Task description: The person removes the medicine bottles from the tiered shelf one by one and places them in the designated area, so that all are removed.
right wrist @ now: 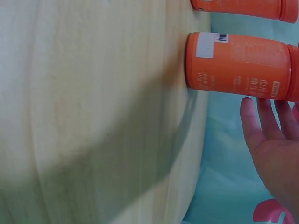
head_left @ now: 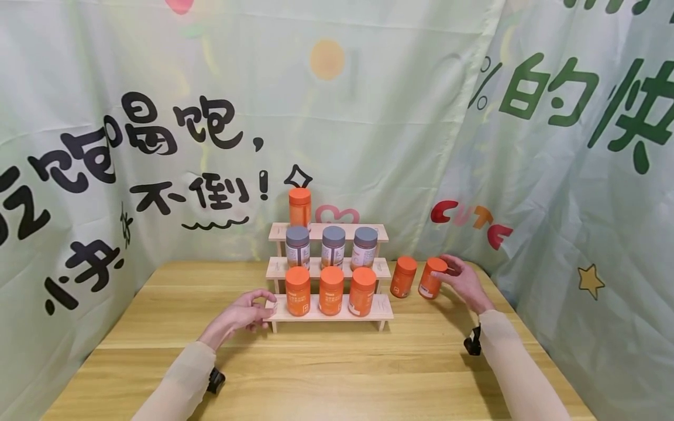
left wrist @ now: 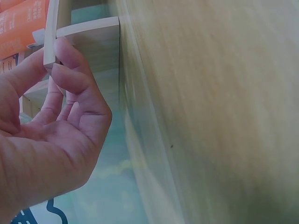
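Note:
A three-step wooden display stand (head_left: 386, 306) stands on the table. My left hand (head_left: 243, 313) pinches the left end of its lowest step. In the left wrist view, the thumb lies on one face of the board (left wrist: 52, 32) and curled fingers on the other. At the right, my right hand (head_left: 466, 283) has its thumb and fingers around the lid of an upright orange bottle (head_left: 430, 282). The right wrist view shows several of its fingers beside the bottle (right wrist: 238, 65), partly hidden behind it. Another orange bottle (head_left: 403, 279) stands between that one and the stand.
Three orange bottles (head_left: 331, 295) line the lowest step. Three grey-lidded jars (head_left: 333, 251) occupy the middle one, and a single orange bottle (head_left: 299, 207) sits at the left of the top. Printed cloth (head_left: 253, 70) hangs behind and along both sides of the wooden table (head_left: 337, 374).

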`<state>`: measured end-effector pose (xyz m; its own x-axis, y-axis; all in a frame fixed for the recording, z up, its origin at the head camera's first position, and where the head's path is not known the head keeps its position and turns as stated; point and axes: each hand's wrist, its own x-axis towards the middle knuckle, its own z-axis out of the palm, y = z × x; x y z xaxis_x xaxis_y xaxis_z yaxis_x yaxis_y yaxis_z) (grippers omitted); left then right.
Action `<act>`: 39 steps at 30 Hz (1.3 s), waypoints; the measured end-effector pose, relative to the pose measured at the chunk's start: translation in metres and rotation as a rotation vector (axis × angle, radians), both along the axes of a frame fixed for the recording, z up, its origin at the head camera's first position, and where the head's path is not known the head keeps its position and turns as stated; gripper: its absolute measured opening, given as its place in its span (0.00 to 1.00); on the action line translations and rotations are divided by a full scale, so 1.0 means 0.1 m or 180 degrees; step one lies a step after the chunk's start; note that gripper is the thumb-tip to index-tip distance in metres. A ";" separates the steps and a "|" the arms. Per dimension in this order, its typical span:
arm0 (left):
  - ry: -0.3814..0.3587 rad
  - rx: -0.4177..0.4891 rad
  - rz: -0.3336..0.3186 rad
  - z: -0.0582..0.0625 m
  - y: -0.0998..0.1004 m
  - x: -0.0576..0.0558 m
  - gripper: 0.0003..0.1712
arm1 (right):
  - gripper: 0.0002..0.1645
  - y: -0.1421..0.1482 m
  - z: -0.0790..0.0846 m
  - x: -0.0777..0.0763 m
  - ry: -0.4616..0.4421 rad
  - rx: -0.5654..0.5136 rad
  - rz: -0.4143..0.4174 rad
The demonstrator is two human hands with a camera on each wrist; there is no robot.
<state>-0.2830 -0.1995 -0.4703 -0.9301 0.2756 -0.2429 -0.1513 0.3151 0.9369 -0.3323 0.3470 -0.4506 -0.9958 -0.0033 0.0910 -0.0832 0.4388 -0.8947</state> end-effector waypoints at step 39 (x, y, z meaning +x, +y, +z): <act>0.0007 -0.0044 0.0026 0.01 0.01 0.00 0.22 | 0.26 -0.58 0.71 -0.04 0.0441 -0.0287 0.0049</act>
<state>-0.2829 -0.1983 -0.4696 -0.9329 0.2645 -0.2445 -0.1518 0.3267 0.9329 -0.3368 0.2895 -0.3792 -0.9736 -0.0041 0.2281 -0.2146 0.3550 -0.9099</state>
